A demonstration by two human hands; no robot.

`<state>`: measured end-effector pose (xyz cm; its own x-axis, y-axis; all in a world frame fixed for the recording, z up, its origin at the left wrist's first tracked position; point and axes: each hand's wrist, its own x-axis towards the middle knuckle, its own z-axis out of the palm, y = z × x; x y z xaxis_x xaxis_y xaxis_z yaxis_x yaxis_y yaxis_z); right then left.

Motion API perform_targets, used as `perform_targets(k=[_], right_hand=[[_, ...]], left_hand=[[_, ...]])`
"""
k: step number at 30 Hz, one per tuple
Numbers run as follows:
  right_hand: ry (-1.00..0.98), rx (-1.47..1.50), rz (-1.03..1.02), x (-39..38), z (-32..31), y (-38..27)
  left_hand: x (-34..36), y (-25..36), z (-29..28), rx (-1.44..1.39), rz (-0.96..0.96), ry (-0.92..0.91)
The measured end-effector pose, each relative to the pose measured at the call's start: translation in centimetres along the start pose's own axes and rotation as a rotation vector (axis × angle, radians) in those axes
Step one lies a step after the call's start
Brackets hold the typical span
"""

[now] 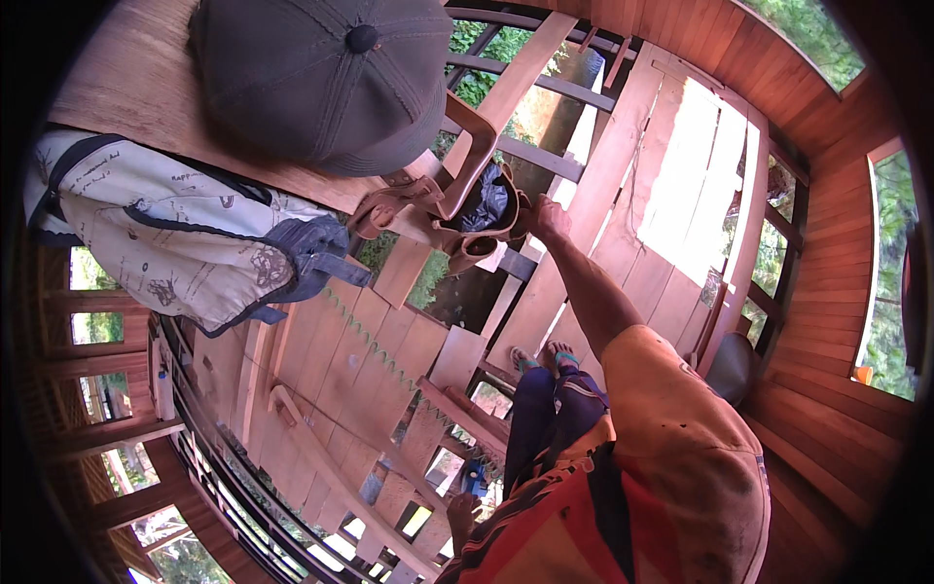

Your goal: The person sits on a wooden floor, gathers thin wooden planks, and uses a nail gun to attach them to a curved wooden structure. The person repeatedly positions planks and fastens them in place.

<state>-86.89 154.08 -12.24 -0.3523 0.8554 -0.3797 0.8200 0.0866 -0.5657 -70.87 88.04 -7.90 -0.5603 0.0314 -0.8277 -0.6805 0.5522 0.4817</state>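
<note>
A brown leather tool pouch (474,251) hangs beside the end of a wooden board, with crumpled dark plastic inside its main pocket. My right hand (548,220) is closed on the pouch's right rim, its arm stretched out. A brown leather belt (479,146) loops up from the pouch. My left hand (463,508) hangs low beside my leg, small in the picture, its fingers seeming apart and holding nothing I can see. Close to it is a blue object (474,479), too small to name.
A dark grey cap (321,83) rests on the wooden board (126,83); a white printed bag (185,238) with navy trim hangs below. A green coiled hose (365,336) crosses the planks (321,389). Gaps open between floor beams (545,156). A curved wooden wall (827,282) stands right.
</note>
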Motion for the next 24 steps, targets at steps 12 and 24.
perform_targets(k=[12, 24], right_hand=[[-0.038, -0.157, -0.128, 0.0, -2.6, 0.6], [-0.149, 0.323, -0.306, -2.2, -7.6, 4.0]], left_hand=[[6.2, 0.0, -0.4, -0.193, -0.118, 0.027], [4.9, 11.8, 4.8, -0.407, 0.145, 0.118]])
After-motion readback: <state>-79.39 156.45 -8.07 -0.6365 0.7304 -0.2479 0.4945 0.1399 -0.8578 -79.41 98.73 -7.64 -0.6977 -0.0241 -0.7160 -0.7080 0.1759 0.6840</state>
